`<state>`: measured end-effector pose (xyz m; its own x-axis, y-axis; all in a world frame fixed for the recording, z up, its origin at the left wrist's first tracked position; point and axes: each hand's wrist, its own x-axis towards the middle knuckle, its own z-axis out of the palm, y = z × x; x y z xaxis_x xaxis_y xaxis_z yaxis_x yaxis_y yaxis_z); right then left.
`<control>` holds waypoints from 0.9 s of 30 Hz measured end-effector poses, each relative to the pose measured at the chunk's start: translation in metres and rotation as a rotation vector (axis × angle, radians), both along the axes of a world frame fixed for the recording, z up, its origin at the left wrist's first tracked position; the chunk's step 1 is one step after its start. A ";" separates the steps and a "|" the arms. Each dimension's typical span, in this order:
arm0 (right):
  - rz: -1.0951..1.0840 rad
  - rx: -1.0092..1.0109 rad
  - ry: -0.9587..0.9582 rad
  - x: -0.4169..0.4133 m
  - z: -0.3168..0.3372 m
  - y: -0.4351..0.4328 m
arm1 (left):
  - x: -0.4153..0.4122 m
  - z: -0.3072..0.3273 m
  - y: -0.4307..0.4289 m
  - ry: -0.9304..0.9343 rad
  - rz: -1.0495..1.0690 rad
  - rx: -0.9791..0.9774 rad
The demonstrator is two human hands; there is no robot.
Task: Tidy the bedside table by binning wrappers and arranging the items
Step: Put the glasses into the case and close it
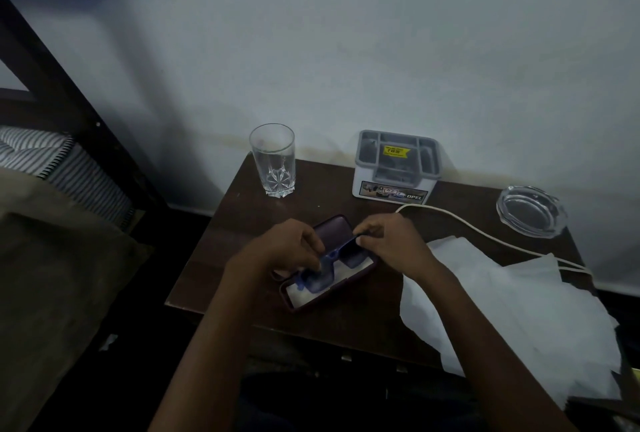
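Note:
A dark maroon glasses case [304,300] lies open on the dark wooden bedside table [363,324], its lid tilted up behind my hands. Blue-framed glasses [329,260] rest over the case's white lining. My left hand [287,248] pinches the left part of the frame above the case. My right hand [388,241] grips the frame's right end by the lid. White crumpled paper [512,310] covers the table's right side.
An empty drinking glass [273,159] stands at the back left. A grey and white organiser box [398,165] sits at the back middle. A glass ashtray [531,210] is at the back right, with a white cable [485,236] running past it. A bed with a striped pillow [62,168] is to the left.

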<state>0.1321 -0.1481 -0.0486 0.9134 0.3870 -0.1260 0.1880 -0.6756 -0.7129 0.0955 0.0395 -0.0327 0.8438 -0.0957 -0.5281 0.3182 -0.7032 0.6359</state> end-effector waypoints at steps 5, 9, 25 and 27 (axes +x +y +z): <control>0.105 -0.048 -0.006 0.002 -0.005 -0.002 | 0.000 -0.003 -0.004 0.043 -0.012 0.074; 0.143 -0.118 -0.026 0.005 -0.011 -0.002 | 0.000 -0.005 -0.005 0.037 0.001 0.108; -0.019 -0.071 0.170 0.005 -0.005 0.000 | 0.004 -0.007 0.006 -0.343 0.477 0.136; -0.044 -0.064 0.248 0.005 -0.004 0.001 | 0.002 -0.007 0.007 -0.350 0.532 0.129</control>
